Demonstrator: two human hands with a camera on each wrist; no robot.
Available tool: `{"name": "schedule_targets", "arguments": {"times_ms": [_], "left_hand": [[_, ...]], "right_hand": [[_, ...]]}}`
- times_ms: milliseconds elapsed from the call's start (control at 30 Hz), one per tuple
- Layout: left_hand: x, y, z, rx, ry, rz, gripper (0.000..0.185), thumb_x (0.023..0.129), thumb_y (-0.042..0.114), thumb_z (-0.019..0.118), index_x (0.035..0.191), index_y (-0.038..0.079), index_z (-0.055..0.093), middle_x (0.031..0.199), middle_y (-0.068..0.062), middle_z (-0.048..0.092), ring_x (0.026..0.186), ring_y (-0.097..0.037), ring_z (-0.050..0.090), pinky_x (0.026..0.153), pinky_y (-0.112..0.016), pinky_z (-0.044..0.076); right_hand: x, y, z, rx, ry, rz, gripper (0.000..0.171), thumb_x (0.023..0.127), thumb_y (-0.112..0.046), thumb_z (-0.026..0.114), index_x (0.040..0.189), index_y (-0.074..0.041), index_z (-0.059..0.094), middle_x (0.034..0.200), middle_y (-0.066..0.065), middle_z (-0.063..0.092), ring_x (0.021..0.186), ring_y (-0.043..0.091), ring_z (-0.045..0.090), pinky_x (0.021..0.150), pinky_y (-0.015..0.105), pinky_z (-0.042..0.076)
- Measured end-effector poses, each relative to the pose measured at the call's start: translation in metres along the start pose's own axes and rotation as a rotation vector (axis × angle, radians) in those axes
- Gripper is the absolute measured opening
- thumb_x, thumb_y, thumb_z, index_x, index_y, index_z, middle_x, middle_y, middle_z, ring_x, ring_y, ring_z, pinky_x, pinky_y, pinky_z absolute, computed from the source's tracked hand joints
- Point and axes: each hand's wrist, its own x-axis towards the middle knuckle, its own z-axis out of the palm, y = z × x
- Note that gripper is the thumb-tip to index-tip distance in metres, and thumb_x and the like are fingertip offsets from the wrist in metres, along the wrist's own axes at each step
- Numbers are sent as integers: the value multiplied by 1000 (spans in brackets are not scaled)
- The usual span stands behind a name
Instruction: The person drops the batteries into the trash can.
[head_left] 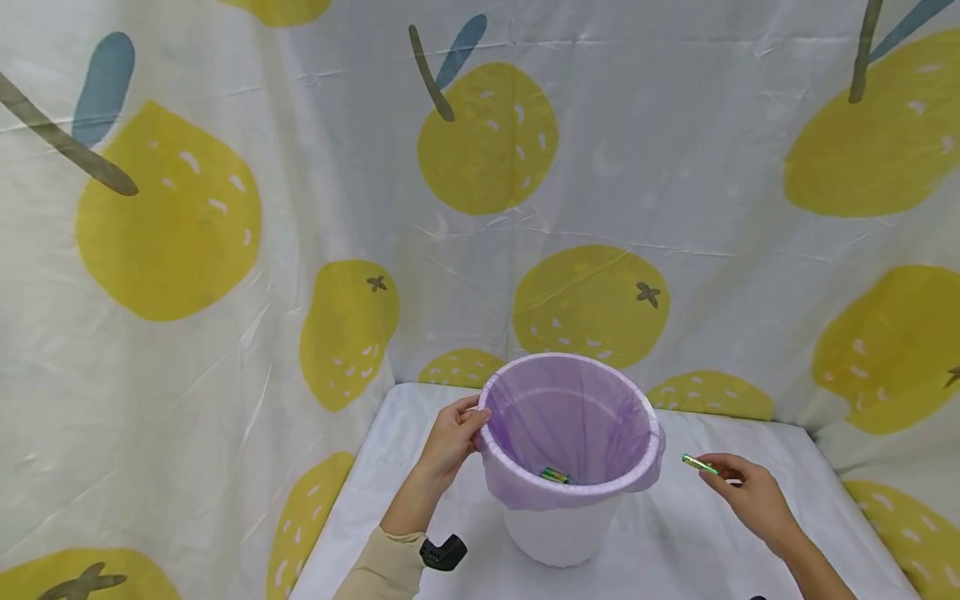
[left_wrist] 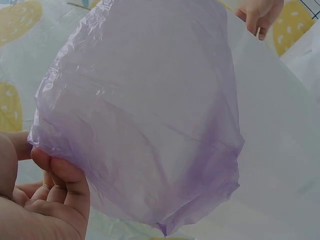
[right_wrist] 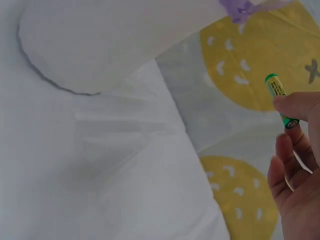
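Observation:
A white trash can [head_left: 558, 533] stands on the table, lined with a thin purple bag [head_left: 570, 408] folded over its rim. My left hand [head_left: 453, 437] grips the rim on the left side, thumb inside and fingers outside; in the left wrist view its fingers pinch the bag's edge. To the right of the can, apart from it, my right hand [head_left: 750, 496] holds a green and yellow battery [head_left: 699, 464] between thumb and fingers. The right wrist view shows that battery [right_wrist: 276, 87] tilted in the pinch. Inside the can, several similar batteries [head_left: 555, 475] lie low in the bag.
The table [head_left: 720, 550] has a white cloth over it. Behind and on both sides hangs a pale curtain [head_left: 675, 125] printed with yellow fruit. A black band device [head_left: 442, 552] sits on the left wrist.

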Motion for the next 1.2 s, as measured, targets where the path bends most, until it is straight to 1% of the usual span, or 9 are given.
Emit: {"name": "schedule_targets", "arguments": {"times_ms": [133,267,367,500,567,733,867,967,1200], "left_hand": [[1,-1,-1,8,-1,6,48,101,1,62,143,-16,45,85,-1,65,67,-6,58,62,-21,52],[3,-1,-3,57,-8,27,48,101,2,63,142,-16,47,83,0,64,72,-8,62,64,-22,54],[4,-1,-4,103,-23,47,47,101,3,64,141,-16,48,80,3,62,72,-8,62,63,-23,53],[6,-1,-6,142,-37,72,45,100,4,65,139,-16,51,77,4,61,67,-7,59,60,-22,51],[6,-2,-7,149,-35,78,44,100,3,65,137,-16,52,77,3,60,65,-7,58,59,-22,51],[6,-1,-7,148,-35,79,43,100,3,65,137,-16,53,77,3,59,65,-7,57,59,-21,50],[6,0,-6,155,-39,78,44,100,4,65,138,-16,51,77,3,60,65,-8,58,58,-22,50],[6,0,-6,164,-42,72,45,101,6,65,138,-16,52,77,3,60,64,-8,58,57,-22,49],[6,-1,-5,181,-30,43,50,101,11,66,142,-13,50,81,0,63,63,-8,56,57,-22,47]], "right_hand": [[10,-20,-15,17,27,-74,26,93,-10,79,116,-1,74,99,6,73,83,-2,62,69,15,51],[21,-41,-24,26,43,-153,24,93,-7,78,115,0,74,93,2,70,81,2,59,70,13,50],[27,-56,-28,20,46,-181,24,94,-8,77,116,1,73,91,3,67,80,3,58,70,12,50],[35,-77,-33,24,50,-204,26,94,-9,77,118,1,73,95,4,64,83,1,59,70,11,49],[39,-87,-35,35,51,-230,26,94,-7,78,118,1,73,97,4,65,84,1,59,73,10,49],[48,-110,-39,57,27,-296,23,92,-1,77,115,1,73,93,4,64,83,5,58,72,12,50],[57,-125,-38,39,-8,-312,20,94,-5,76,114,-1,74,93,4,66,81,9,62,69,16,53],[66,-133,-35,19,-26,-337,17,95,-8,76,112,-4,75,93,2,67,82,10,60,70,18,53],[91,-152,-17,43,-47,-474,15,93,-2,76,107,-7,77,89,-3,64,81,10,59,68,21,54]]}}
